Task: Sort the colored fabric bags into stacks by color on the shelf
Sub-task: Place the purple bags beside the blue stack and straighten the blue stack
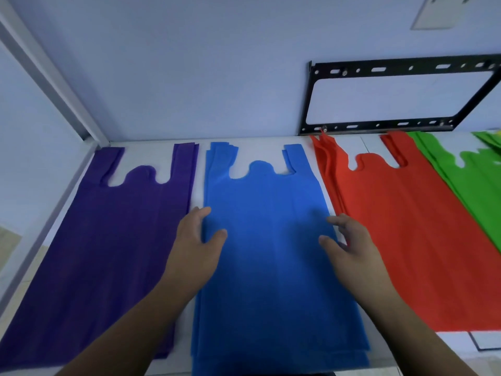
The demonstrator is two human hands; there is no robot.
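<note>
Four flat stacks of fabric bags lie side by side on the white shelf (199,191), handles toward the wall: purple (108,240) at the left, blue (271,240) in the middle, red (401,226) to its right, green (471,185) at the far right. My left hand (193,245) rests open on the blue stack's left edge, fingers spread. On the blue stack's right edge, where it meets the red stack, my right hand (349,245) is also open. Neither hand holds a bag.
A black metal wall bracket (393,96) hangs on the wall behind the red stack. A grey frame post (51,77) runs down the left side to the shelf's back corner. The shelf's front edge is at the bottom of the view.
</note>
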